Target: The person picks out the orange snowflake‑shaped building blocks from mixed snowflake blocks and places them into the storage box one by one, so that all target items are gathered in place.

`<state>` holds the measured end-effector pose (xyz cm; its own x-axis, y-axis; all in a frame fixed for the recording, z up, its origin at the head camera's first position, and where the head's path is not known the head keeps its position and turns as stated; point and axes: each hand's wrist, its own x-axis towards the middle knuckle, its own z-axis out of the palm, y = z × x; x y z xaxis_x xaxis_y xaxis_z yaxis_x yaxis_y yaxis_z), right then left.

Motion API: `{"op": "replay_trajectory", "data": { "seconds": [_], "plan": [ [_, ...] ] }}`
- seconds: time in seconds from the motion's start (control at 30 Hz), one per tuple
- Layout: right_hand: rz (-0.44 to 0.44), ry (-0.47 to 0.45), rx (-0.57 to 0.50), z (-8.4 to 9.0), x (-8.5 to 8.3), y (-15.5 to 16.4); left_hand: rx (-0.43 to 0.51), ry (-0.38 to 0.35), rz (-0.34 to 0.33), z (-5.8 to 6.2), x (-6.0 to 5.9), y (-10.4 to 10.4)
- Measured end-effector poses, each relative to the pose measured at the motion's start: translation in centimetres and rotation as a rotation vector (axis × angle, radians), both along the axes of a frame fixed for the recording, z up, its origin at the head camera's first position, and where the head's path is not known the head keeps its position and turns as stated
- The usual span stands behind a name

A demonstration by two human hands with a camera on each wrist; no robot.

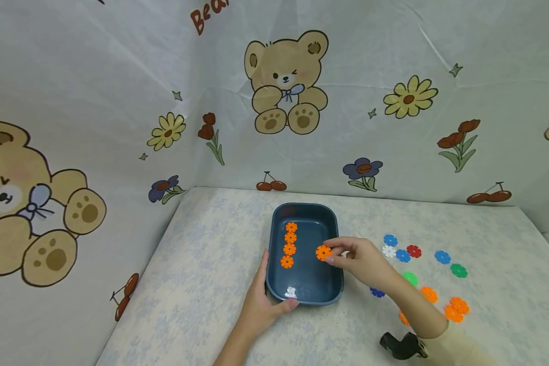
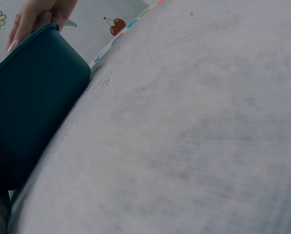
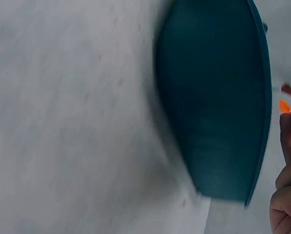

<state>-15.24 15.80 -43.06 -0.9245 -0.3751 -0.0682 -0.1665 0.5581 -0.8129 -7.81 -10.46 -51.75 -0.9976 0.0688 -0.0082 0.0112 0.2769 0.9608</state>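
My left hand grips the near-left corner of a dark-blue, rounded rectangular plastic tray. Over its right side, my right hand pinches a flat orange plastic flower disc; four matching discs line its left floor. Behind hangs white bear-print cloth.

one tray, four orange discs in the tray, one held orange disc, at least four loose orange discs, three blue discs, one dark blue, two green, one white, one red
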Motion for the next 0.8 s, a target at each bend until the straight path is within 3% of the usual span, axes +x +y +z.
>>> {"op": "replay_trajectory", "data": {
  "seconds": [0.2, 0.37, 0.53, 0.8],
  "plan": [
    [0.168, 0.027, 0.05, -0.2, 0.2, -4.6, 0.008, 0.001, -0.012, -0.1, -0.1, -0.1],
    [0.251, 0.08, 0.147, -1.1, 0.3, -7.0, 0.018, 0.007, -0.024, -0.3, -0.1, -0.2],
    [0.254, 0.134, 0.226, -2.2, 0.8, -8.3, 0.024, -0.002, -0.027, -0.2, 0.0, -0.3],
    [0.18, 0.233, 0.323, -3.0, 1.1, -9.4, 0.02, 0.001, -0.026, -0.2, 0.1, -0.3]
  ]
}}
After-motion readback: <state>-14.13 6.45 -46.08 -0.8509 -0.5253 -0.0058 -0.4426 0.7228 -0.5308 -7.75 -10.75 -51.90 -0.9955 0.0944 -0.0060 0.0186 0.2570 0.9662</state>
